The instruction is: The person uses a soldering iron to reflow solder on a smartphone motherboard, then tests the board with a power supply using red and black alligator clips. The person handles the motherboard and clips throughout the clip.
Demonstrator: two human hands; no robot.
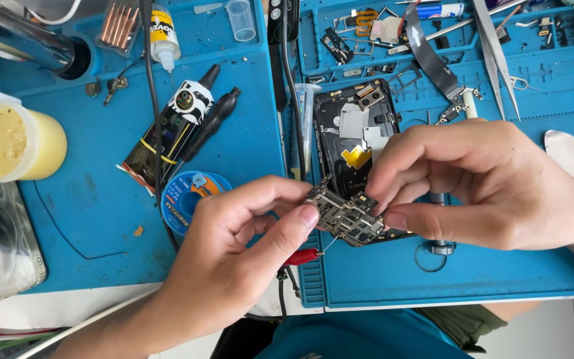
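Both hands pinch one small circuit board above a blue work mat.

The left hand (234,259) has thumb and forefinger closed on the near-left edge of the circuit board (345,217), and the right hand (479,183) clamps the opposite edge between its thumb and curled fingers, so the board hangs between the two grips, tilted (its metal shields face up). Just behind the pinch lies an opened phone body (353,129) with a yellow patch inside, flat on the blue mat (433,266). Below the left thumb a red probe tip (300,256) pokes out, its fine point near the board's lower edge. Left of the left-hand grip sit a blue solder-wick spool (184,196) and a black glue tube (167,133); farther left stands a jar of yellow paste (11,139). Beyond the right hand's knuckles lie metal tweezers (496,50).
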